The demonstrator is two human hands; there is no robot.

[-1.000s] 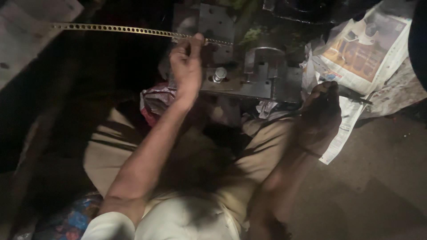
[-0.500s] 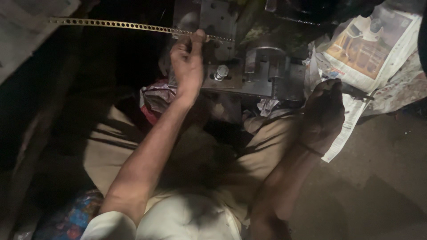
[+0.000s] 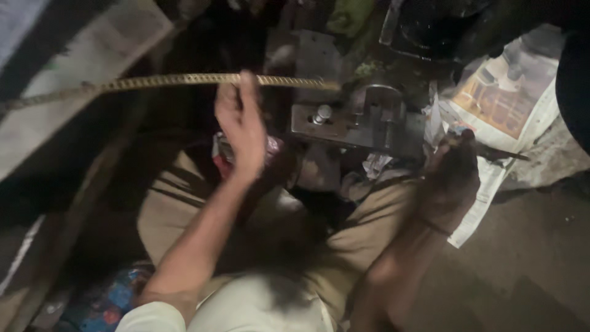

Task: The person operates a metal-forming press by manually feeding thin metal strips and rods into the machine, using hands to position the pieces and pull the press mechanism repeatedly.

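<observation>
Dim floor workspace, seated. Left hand (image 3: 241,126) pinches a long perforated brass strip (image 3: 166,80) running from left edge into a small metal press (image 3: 359,117). Strip looks thin, springy, light; best held near the press. Right hand (image 3: 453,175) on newspaper (image 3: 510,104), grip unclear.

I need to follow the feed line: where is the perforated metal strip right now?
In the head view the perforated metal strip runs across the upper left, held by the left hand, its right end reaching the metal machine block.
</observation>
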